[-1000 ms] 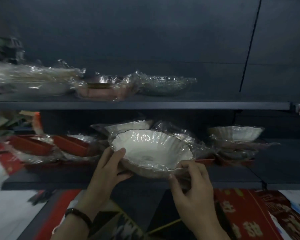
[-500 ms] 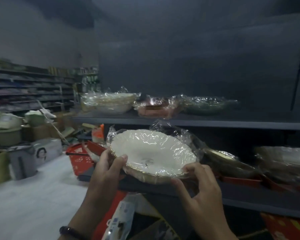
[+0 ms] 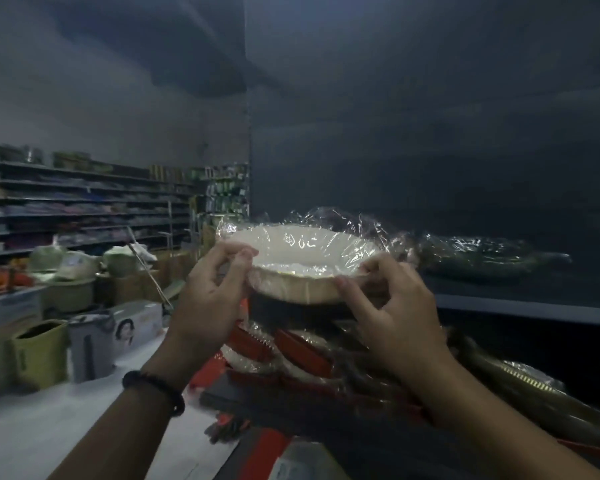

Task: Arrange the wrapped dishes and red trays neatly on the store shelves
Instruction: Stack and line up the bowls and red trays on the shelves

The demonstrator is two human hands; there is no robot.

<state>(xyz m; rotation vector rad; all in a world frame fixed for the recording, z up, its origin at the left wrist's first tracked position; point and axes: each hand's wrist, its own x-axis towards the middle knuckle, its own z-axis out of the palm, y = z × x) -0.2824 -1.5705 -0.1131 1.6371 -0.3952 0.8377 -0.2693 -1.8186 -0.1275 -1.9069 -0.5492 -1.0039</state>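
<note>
Sitting level between two hands, the wrapped white dish [image 3: 302,258] is up at the front edge of the upper shelf [image 3: 520,304], near its left end. Whether its base touches the board I can't make out in this dim light. The left hand [image 3: 210,292] pinches the dish's left rim with curled fingers, and the right hand [image 3: 395,306] pinches the right rim the same way. Loose cling film bunches up behind the dish. Just to the right on that shelf lies a wrapped dark green dish [image 3: 482,256]. Below, on the lower shelf, red trays [image 3: 302,353] lie tilted among more wrapped white dishes. A dark beaded bracelet [image 3: 155,389] circles the left wrist. Off to the left, cardboard boxes [image 3: 39,355] stand on the pale floor, with stocked aisle shelves [image 3: 84,202] beyond.
</note>
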